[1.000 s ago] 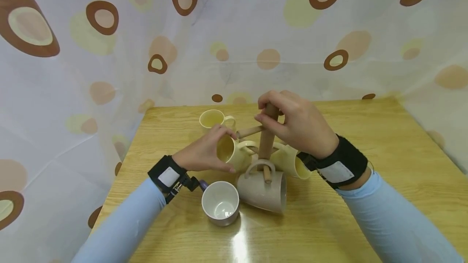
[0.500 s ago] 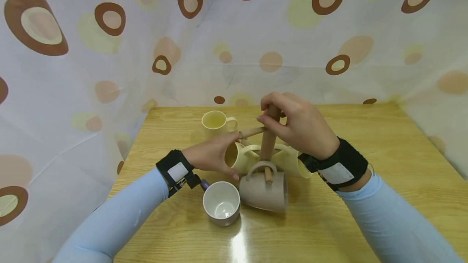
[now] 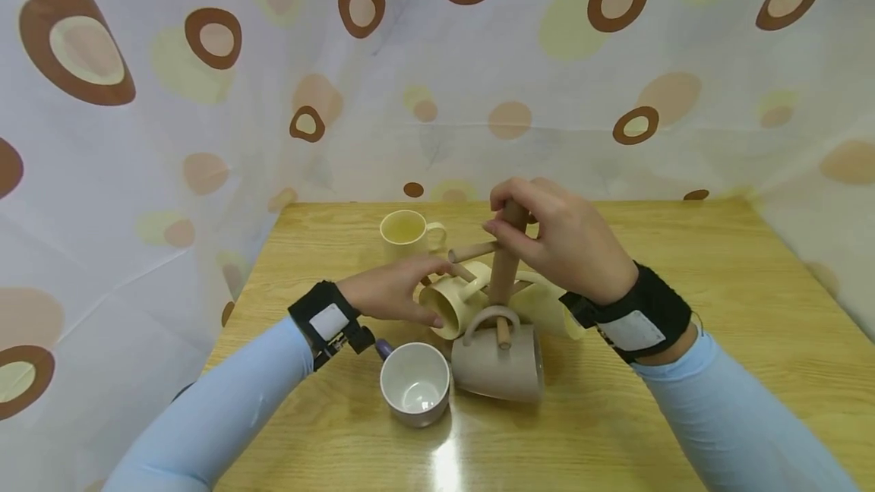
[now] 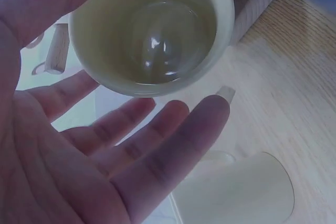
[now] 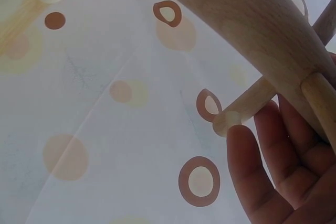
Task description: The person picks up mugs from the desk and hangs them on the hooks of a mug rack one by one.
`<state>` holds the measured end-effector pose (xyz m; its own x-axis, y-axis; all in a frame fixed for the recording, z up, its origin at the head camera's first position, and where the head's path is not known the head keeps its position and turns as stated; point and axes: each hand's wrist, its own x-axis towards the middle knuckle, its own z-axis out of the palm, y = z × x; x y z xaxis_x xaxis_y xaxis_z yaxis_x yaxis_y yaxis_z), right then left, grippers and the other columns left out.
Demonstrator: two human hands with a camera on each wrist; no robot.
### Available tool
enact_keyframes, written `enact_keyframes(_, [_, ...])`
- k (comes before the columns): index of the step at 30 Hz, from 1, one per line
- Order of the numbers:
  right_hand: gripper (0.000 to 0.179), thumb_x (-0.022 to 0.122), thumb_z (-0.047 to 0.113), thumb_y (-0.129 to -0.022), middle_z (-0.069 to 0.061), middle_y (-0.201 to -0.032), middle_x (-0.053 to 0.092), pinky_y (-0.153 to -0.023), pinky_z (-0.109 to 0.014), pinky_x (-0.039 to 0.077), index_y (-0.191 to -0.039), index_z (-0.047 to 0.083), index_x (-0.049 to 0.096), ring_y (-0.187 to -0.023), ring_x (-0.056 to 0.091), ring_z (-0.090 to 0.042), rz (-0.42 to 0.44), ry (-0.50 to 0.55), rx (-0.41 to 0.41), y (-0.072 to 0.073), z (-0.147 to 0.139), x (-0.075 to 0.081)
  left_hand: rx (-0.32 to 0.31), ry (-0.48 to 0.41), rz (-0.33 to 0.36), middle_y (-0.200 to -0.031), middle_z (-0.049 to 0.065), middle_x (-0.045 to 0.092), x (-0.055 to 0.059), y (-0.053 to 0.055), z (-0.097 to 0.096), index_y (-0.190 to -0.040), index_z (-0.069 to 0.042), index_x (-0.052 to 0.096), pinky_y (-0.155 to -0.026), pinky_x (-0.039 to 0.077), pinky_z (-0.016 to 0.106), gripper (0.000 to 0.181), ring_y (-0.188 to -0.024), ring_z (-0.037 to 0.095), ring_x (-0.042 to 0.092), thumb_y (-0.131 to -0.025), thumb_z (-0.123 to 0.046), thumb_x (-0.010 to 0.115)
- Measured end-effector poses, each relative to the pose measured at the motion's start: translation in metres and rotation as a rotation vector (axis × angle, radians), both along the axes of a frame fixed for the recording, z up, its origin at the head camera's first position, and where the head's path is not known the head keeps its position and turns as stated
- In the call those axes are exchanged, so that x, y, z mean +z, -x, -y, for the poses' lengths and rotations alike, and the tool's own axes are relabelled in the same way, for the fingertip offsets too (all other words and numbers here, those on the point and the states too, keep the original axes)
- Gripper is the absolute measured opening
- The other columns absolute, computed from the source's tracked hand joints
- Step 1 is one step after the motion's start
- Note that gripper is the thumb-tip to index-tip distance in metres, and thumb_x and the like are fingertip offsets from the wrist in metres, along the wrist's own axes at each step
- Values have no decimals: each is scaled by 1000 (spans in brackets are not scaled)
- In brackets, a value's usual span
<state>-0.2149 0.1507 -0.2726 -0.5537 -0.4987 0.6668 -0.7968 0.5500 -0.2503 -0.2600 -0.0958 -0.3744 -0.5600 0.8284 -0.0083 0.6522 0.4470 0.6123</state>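
Note:
My left hand (image 3: pixel 390 291) is spread beside a pale yellow mug (image 3: pixel 472 311), fingers extended. That mug hangs tilted from a peg on the left of a wooden mug tree (image 3: pixel 504 275), its mouth facing the hand. In the left wrist view, the mug's interior (image 4: pixel 157 40) lies between the thumb and the loosely extended fingers. My right hand (image 3: pixel 570 238) grips the top of the tree's post. A grey mug (image 3: pixel 495 367) hangs by its handle on the front peg, and another yellow mug (image 3: pixel 543 310) is on the right side, partly behind my right wrist.
Left of the grey mug, a mug with a white inside (image 3: pixel 415 378) and purple handle stands upright on the wooden table (image 3: pixel 615 431). Behind my left hand stands another yellow mug (image 3: pixel 403 230). An upper peg (image 3: pixel 472 251) juts left from the post. A patterned curtain (image 3: pixel 437 150) backs the table.
My left hand has moved right, bringing the yellow mug closer to the post. The mug now tilts with its mouth lower, and the fingers have loosened from it. The right hand keeps its grip.

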Motion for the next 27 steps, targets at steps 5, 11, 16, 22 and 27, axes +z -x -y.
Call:
enact_keyframes(5, [16,70,15,-83,2,-75,64,-60,-33,47,-93,10,58,-71,54,-5,-5,-4,7,1,3,-1,9,48,26,-137,3,48,-2,-2,6,-135,-19,45,-98,44,34,64,-117,7,44,-80,-35,73])
enact_keyframes(11, [15,70,15,-83,1,-75,63,-60,-34,46,-93,10,58,-71,54,-6,3,-3,24,3,8,-3,67,72,64,-141,1,45,0,-7,19,-139,-20,42,-98,45,39,63,-119,13,46,-85,-43,65])
enact_keyframes(16, [15,70,13,-83,1,-76,62,-62,-34,46,-93,10,59,-72,54,-6,13,4,27,3,9,-2,220,16,33,-141,-5,46,15,-26,45,-140,-28,40,-93,48,41,62,-119,12,45,-87,-54,57])
enact_keyframes(22, [15,70,13,-83,2,-73,62,-64,-35,44,-93,10,60,-73,53,-8,12,12,27,2,8,1,278,1,-179,-142,4,43,24,-74,64,-139,-20,41,-102,40,45,70,-127,14,37,-84,-60,57])
enact_keyframes(27, [13,69,11,-83,3,-70,58,-61,-34,40,-92,10,60,-71,49,-8,11,27,20,3,7,1,235,49,-307,-144,13,38,4,-103,51,-140,-17,40,-104,37,52,87,-132,24,30,-74,-70,59])
